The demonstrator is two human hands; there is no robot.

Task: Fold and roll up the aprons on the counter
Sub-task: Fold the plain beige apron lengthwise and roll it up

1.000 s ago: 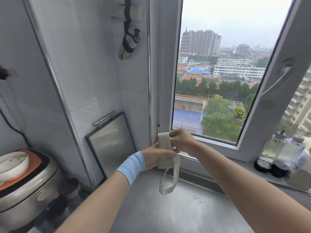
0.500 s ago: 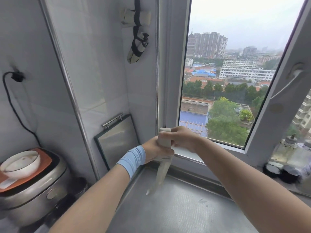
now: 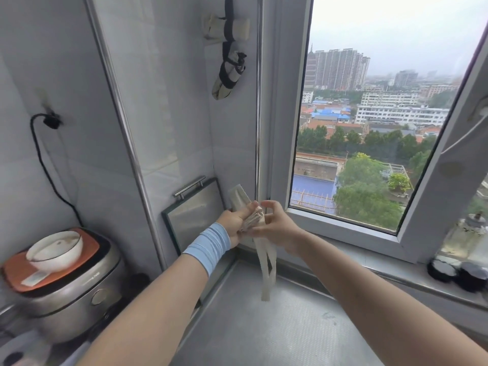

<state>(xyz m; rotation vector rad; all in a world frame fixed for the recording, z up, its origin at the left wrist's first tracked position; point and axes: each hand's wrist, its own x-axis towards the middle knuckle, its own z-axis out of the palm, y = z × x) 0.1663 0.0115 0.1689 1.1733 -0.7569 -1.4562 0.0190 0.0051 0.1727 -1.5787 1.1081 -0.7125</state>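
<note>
- Apron (image 3: 247, 211): cream cloth, rolled into a tight narrow bundle with layered edges showing at its near end
- Pose: tilted, upper end (image 3: 237, 195) pointing up and to the left, held in the air above the counter (image 3: 264, 328) and near the window corner
- Hold: left hand (image 3: 233, 220) gripped round the middle of the roll; right hand (image 3: 277, 225) cupped over its near end, fingers curled
- Straps (image 3: 266, 265): two flat cream bands hung loose from the bundle, ends just short of the counter, crossing partway down
</note>
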